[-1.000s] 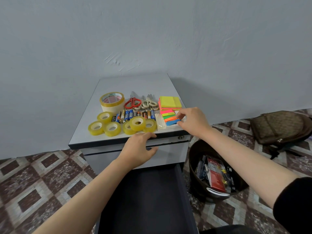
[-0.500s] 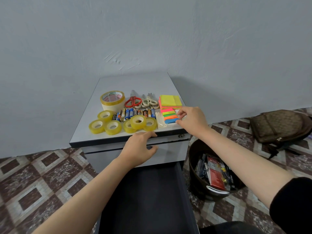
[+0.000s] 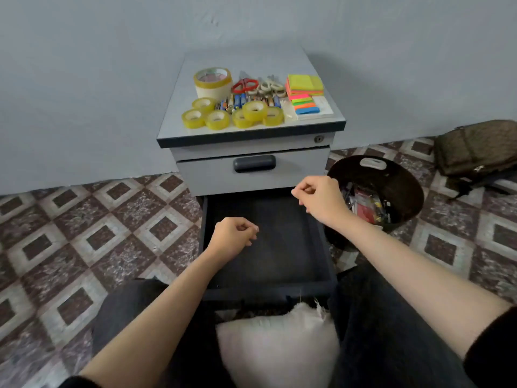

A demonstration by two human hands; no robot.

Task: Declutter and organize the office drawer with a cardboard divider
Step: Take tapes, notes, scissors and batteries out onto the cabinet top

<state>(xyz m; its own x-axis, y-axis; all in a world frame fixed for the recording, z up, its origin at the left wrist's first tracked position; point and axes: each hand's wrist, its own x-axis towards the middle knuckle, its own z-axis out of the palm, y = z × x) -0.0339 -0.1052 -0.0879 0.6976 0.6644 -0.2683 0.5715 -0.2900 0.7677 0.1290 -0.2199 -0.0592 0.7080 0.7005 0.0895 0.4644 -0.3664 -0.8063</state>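
Note:
A dark drawer (image 3: 282, 264) stands pulled out of the grey cabinet (image 3: 251, 177), with nothing lying in it. On the cabinet top sit a big tape roll (image 3: 212, 82), several small yellow tape rolls (image 3: 218, 119), batteries (image 3: 237, 102), red scissors (image 3: 244, 84), white scissors (image 3: 270, 86) and bright sticky notes (image 3: 305, 88). My left hand (image 3: 233, 239) hovers over the drawer's left side, fingers curled shut, holding nothing. My right hand (image 3: 321, 200) is above the drawer's back right corner, also curled shut with nothing visible in it.
A dark round bin (image 3: 397, 191) with mixed items stands right of the drawer. A brown bag (image 3: 475, 147) lies on the patterned floor at far right. A white cushion (image 3: 279, 348) rests between my legs. The upper drawer is closed, with a dark handle (image 3: 254, 163).
Both hands have pulled back from the cabinet top and its front edge to above the open drawer. The view has tilted down, showing the whole drawer and my legs.

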